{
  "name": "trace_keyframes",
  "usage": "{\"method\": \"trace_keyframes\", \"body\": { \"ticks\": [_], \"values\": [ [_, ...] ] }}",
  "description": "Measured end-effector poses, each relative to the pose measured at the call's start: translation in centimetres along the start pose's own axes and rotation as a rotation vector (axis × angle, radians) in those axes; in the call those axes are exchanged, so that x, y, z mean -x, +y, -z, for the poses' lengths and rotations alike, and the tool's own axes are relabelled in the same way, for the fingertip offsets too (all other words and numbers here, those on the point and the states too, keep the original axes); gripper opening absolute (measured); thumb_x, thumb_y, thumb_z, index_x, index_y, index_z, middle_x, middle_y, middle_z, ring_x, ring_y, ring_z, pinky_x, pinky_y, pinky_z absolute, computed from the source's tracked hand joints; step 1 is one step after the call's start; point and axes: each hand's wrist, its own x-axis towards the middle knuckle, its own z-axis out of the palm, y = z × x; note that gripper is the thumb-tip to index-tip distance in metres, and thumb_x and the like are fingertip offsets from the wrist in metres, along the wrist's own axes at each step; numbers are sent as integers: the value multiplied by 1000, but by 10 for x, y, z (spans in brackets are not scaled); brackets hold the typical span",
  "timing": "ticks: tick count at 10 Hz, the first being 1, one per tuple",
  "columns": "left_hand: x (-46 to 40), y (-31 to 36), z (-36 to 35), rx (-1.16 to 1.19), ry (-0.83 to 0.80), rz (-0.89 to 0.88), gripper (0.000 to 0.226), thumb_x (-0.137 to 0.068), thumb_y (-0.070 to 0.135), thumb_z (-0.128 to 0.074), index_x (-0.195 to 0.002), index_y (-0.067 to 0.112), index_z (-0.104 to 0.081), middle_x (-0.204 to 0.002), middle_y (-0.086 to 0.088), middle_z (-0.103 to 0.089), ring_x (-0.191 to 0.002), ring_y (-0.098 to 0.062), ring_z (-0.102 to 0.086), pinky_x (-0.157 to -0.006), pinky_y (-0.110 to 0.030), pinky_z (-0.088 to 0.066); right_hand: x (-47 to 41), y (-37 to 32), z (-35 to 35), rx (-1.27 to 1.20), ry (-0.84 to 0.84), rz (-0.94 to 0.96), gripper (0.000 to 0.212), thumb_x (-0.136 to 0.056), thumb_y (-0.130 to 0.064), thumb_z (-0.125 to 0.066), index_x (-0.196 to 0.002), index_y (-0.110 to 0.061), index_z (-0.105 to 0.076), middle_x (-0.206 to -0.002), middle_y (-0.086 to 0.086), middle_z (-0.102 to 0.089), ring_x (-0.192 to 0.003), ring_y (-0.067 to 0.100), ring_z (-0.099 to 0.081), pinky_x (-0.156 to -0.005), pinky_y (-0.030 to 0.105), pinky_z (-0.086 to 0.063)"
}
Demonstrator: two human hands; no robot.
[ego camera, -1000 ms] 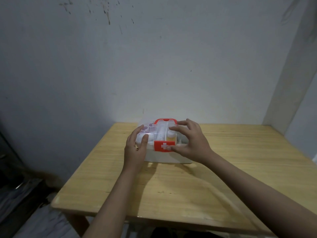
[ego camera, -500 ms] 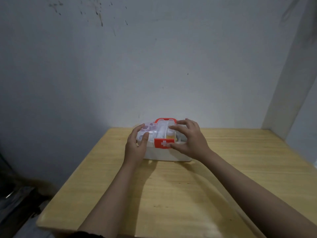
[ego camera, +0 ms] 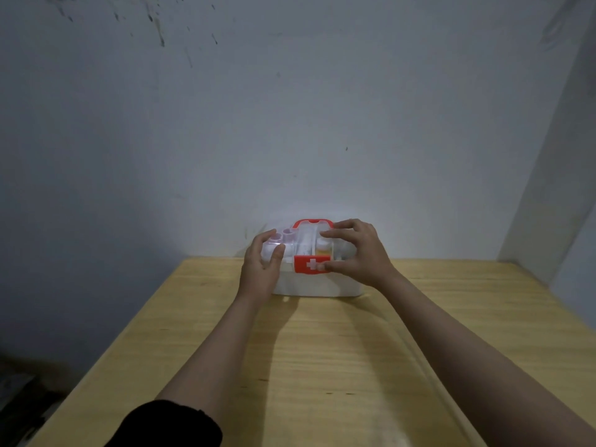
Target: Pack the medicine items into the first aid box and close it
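The white first aid box point(ego camera: 314, 285) stands at the far edge of the wooden table, against the wall. Its clear lid point(ego camera: 301, 243) lies down over the box, and small bottles show through it. A red latch with a white cross point(ego camera: 309, 263) sits on the front, and a red handle point(ego camera: 312, 222) runs along the top. My left hand point(ego camera: 263, 267) grips the lid's left end, thumb on top. My right hand point(ego camera: 356, 254) holds the right end, thumb pressing on the red latch and fingers spread over the lid.
The wooden table point(ego camera: 322, 366) stretches from the box toward me. A grey wall point(ego camera: 290, 124) rises right behind the box. A wall corner point(ego camera: 548, 188) stands at the right. Dark floor lies off the table's left edge.
The camera has tilted up, so the box and hands sit a little lower in the frame. Both hands keep the same hold on the lid; the latch now sits lower against the box front.
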Motion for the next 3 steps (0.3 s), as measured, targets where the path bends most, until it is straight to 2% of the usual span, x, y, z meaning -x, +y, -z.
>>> {"method": "trace_keyframes", "body": {
  "ticks": [1, 2, 3],
  "values": [
    [6, 8, -2, -83, 7, 26, 29, -93, 40, -49, -121, 47, -43, -133, 4, -45, -122, -26, -50, -98, -43, -47, 0, -4, 1, 143, -53, -18, 69, -61, -56, -79, -124, -37, -58, -140, 0, -42, -134, 22, -30, -111, 47, -26],
    [15, 50, -6, -53, 127, 163, 50, -96, 38, -43, -143, 41, -27, -159, -9, 11, -140, -28, -28, -98, -21, -27, 14, -29, 11, 266, -55, -37, 87, -63, -69, -68, -140, -39, -39, -160, 7, -6, -146, 29, -1, -114, 58, -4],
    [60, 84, -10, 113, 286, 8, 54, -95, 42, -41, -142, 50, -16, -160, -3, 10, -145, -18, -16, -101, -21, -24, 54, -71, 39, -51, 444, 132, 72, -74, -59, -62, -134, -22, -49, -150, 12, -30, -139, 28, -25, -110, 44, -30]
  ]
}}
